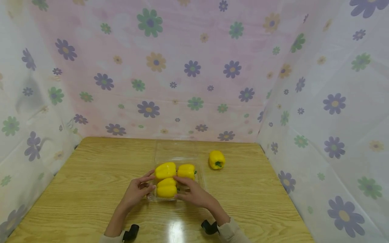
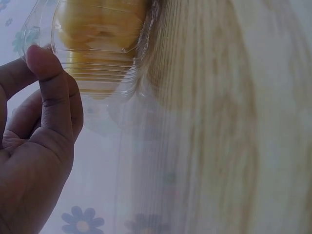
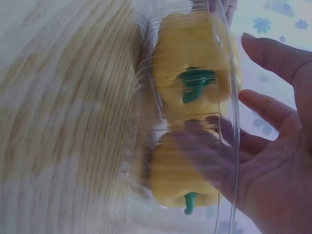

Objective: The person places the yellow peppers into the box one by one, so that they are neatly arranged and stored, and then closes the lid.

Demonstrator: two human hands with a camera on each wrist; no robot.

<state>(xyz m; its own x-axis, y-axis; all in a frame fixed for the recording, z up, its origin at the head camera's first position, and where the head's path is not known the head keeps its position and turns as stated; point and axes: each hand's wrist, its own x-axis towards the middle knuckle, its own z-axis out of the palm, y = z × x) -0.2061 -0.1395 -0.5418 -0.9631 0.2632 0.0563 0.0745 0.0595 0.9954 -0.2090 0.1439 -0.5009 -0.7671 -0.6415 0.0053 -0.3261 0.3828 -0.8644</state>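
Note:
A clear plastic clamshell tray (image 1: 201, 184) sits on the wooden table (image 1: 91, 175), its lid lying open behind it. Inside are three yellow bell peppers: back left (image 1: 165, 169), back right (image 1: 186, 170) and front (image 1: 166, 189). My left hand (image 1: 145, 184) rests against the tray's left side, fingers relaxed; in the left wrist view the thumb (image 2: 48, 73) lies by the tray's rim (image 2: 97, 87). My right hand (image 1: 186, 187) reaches in from the right, straight fingers (image 3: 204, 146) lying inside the tray by the front pepper (image 3: 178, 180). A fourth yellow pepper (image 1: 216, 159) lies loose to the right.
Flowered sheets (image 1: 170, 74) wall in the table at the back and on both sides. Bare wood lies left of the tray and along the near edge. A black wrist strap shows on each forearm.

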